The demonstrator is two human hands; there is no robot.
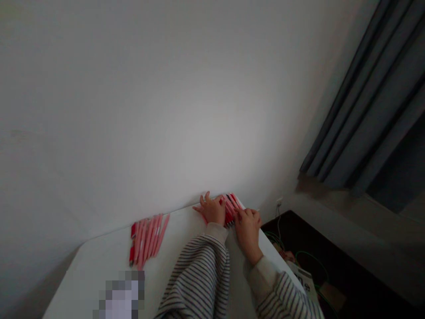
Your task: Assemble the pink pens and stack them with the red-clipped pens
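Slim pink pens [231,205] lie bunched near the far right corner of the white table [181,241], with a red piece [229,218] among them. On the left side of this bunch rests my left hand [213,211], its fingers spread and touching the pens. My right hand [248,223] is at the right side, fingers bent and closed against the pens' near ends; its fingertips are partly hidden. Further left, a second group of pink pens [148,239] lies side by side, with red pieces [132,252] at its left edge.
A pale wall [166,110] runs right behind the table. A pixelated patch [121,297] covers something at the front left. Beyond the right table edge are green cable [310,253], a printed carton [303,279] and a wall socket [279,200]. A dark curtain [358,110] hangs at right.
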